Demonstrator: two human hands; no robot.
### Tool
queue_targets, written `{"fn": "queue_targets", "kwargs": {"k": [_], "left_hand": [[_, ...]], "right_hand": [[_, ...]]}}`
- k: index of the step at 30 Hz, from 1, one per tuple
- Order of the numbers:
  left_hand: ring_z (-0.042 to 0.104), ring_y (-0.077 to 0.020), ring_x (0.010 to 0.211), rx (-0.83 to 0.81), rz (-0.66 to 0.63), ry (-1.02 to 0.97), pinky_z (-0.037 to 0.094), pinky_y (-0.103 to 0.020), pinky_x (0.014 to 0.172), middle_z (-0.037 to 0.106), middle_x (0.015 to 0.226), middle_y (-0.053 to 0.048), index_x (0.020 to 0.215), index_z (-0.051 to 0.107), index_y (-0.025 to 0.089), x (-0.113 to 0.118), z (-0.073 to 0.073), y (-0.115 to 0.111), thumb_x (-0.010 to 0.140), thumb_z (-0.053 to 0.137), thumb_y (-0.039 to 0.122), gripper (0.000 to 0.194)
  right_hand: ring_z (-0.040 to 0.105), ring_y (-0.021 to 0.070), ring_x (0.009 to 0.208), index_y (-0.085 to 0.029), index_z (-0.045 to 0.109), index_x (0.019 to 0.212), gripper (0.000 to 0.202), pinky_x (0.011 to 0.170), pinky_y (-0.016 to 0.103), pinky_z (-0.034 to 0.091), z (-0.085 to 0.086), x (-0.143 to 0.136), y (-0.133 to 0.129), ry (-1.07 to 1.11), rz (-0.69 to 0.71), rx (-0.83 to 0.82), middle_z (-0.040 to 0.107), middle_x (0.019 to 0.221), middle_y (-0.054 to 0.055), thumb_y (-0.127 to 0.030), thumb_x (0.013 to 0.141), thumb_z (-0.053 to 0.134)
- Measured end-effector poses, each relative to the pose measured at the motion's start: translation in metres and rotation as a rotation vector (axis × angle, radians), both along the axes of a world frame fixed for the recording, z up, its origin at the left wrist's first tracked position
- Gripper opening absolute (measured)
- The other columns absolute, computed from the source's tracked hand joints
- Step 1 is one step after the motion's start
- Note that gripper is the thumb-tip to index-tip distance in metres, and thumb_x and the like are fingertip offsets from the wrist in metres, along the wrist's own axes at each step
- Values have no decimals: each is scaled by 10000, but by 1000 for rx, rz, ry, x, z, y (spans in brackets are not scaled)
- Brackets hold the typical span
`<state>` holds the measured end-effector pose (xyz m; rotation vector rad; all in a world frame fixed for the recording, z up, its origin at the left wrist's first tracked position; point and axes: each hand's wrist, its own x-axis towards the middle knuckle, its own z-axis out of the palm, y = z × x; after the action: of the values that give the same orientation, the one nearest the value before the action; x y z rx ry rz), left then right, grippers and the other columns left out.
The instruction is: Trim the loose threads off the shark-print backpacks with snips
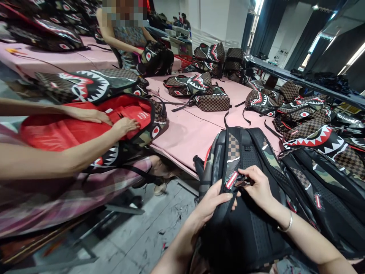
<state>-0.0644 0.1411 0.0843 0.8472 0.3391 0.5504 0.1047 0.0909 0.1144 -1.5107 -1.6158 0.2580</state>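
Observation:
In front of me a black backpack (248,224) lies with its back panel and shoulder straps facing up. My left hand (215,199) is closed around one shoulder strap (233,146), thumb on top, just below a red-and-white label (231,180). My right hand (258,186) is closed on a pair of small dark thread snips (243,183), whose tips point at the strap beside the label. The fingers partly cover the snips, so I cannot tell whether the blades touch the strap.
A pink table (188,133) carries several shark-mouth backpacks (196,85). Another backpack (322,182) lies close on my right. At left, a co-worker's hands (124,127) reach into a red-lined bag (65,129). Across the table a person handles a dark bag (156,59).

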Motion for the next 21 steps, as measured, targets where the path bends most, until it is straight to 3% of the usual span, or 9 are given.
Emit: {"fn": "queue_targets", "kwargs": {"k": [5,9,12,14,18,21], "left_hand": [[590,-132,578,24,-11,-5,464,-256,539,626,831,-67,1060,478,144,4,1,-2,697,646,206,404],[597,-136,591,50,-10,58,476,-271,554,631,857,-74,1033,470,145,4,1,-5,689,660,221,400],[600,-135,597,58,8,100,479,-276,561,638,873,-85,987,473,142,4,0,-6,694,655,233,357],[598,-134,597,45,10,101,479,-275,556,639,878,-86,969,475,140,3,0,-6,692,655,235,343],[599,-135,593,35,10,102,482,-274,550,643,871,-79,971,474,144,4,-1,-5,682,660,220,353],[599,-132,588,39,-4,83,479,-265,546,644,865,-76,992,472,147,4,-1,-4,683,661,218,369]], "right_hand": [[548,140,698,-203,652,799,209,612,251,450,-9,-15,-8,-86,-107,97,560,741,26,-78,742,494],[534,149,711,-188,589,718,196,636,258,433,-13,-4,3,-112,-151,114,553,740,32,-72,740,432],[522,170,722,-181,537,669,142,657,278,418,-12,27,14,-89,-421,109,553,729,42,-132,751,431],[512,175,670,-184,513,632,178,622,279,401,-10,51,15,-76,-585,33,547,670,33,-251,786,454],[495,151,557,-198,513,609,295,550,250,369,-8,71,-4,-136,-402,-246,512,540,-17,-420,798,475],[548,165,704,-201,550,879,264,631,261,420,-5,62,-17,-168,-213,-232,595,779,5,-398,715,611]]}}
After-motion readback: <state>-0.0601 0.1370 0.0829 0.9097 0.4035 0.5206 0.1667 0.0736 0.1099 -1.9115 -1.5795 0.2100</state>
